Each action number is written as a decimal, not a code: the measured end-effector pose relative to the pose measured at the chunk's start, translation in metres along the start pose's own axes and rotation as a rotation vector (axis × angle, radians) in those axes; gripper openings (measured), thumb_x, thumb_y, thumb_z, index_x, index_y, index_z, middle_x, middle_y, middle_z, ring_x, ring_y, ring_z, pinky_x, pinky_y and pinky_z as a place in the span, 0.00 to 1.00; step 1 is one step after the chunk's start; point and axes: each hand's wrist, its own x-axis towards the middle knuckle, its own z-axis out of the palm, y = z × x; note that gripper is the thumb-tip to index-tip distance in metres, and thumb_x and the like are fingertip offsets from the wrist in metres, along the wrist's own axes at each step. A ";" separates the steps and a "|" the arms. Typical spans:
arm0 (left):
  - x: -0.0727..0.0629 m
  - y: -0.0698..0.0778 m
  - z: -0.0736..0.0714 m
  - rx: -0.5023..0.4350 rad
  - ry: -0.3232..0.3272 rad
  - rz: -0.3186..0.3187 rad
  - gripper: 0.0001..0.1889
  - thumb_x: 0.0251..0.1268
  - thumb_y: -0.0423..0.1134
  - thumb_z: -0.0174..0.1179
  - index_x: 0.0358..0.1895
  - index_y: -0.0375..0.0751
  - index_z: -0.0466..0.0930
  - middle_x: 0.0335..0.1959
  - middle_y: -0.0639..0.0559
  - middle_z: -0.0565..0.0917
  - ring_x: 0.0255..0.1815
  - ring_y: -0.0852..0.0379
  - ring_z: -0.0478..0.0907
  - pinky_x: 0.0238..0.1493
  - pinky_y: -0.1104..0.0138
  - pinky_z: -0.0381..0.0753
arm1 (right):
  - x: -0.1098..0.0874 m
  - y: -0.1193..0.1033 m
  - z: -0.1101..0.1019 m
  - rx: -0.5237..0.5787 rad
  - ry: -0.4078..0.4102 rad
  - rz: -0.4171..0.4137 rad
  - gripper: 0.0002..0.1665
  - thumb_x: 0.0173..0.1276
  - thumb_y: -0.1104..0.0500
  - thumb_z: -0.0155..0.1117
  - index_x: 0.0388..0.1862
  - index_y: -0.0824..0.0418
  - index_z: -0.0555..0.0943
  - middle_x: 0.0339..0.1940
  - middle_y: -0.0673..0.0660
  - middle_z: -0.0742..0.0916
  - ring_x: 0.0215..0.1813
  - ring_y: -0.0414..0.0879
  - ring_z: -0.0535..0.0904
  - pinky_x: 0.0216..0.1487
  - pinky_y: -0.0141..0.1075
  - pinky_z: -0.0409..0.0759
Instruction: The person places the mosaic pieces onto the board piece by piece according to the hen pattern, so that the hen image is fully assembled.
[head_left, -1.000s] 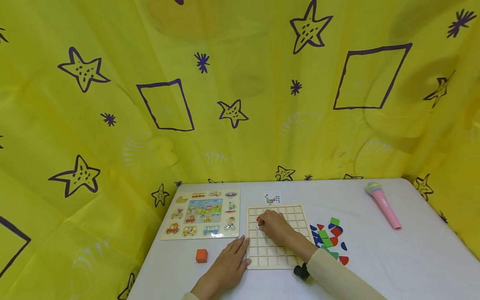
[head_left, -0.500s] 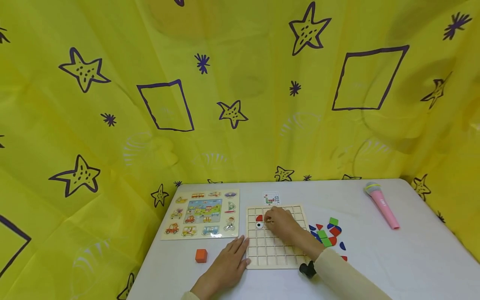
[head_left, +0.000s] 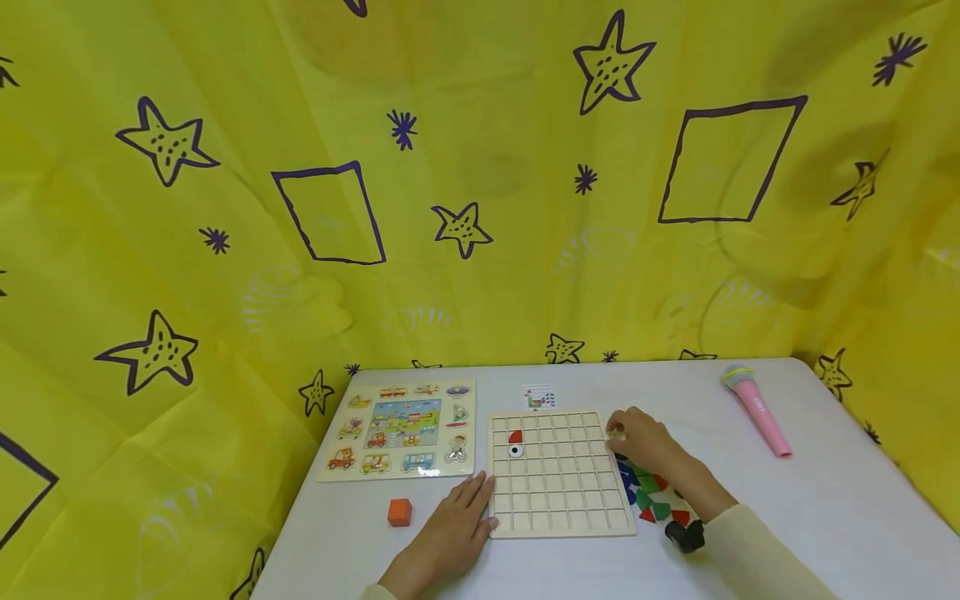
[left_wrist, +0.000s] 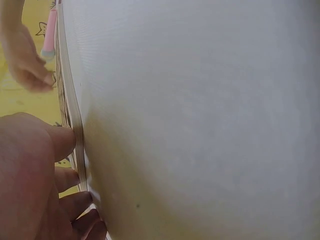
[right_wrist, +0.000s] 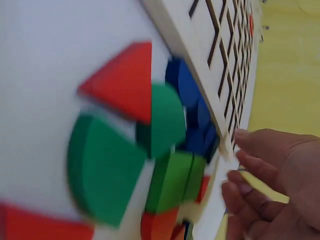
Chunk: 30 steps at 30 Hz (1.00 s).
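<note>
A wooden grid board (head_left: 558, 479) lies flat on the table. Near its upper left, a red quarter-circle piece (head_left: 515, 437) sits directly above a white piece with a black eye dot (head_left: 516, 451). My left hand (head_left: 452, 527) rests with fairly straight fingers against the board's left edge. Beyond the right edge, my right hand (head_left: 643, 440) hovers over the loose pieces, fingers loosely bent and nothing between them. The right wrist view shows a red triangle (right_wrist: 122, 82), a green quarter circle (right_wrist: 105, 172) and several blue pieces (right_wrist: 186, 85) close by the board.
Behind the board lies a small picture card (head_left: 538, 397). A vehicle puzzle board (head_left: 461, 429) is at the left, with an orange cube (head_left: 400, 512) in front. Toward the right lies a pink toy microphone (head_left: 761, 414). A yellow patterned curtain (head_left: 510, 292) hangs behind the table.
My right hand has left the red and eye pieces on the board and moved right, over the loose pieces. My left hand has stayed at the board's edge.
</note>
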 end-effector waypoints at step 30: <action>0.001 0.001 0.001 0.022 -0.007 0.010 0.34 0.86 0.56 0.46 0.85 0.46 0.56 0.86 0.47 0.60 0.84 0.43 0.59 0.79 0.46 0.67 | -0.007 0.022 -0.003 -0.039 0.059 0.071 0.21 0.73 0.61 0.70 0.60 0.68 0.79 0.48 0.64 0.85 0.48 0.57 0.82 0.46 0.54 0.70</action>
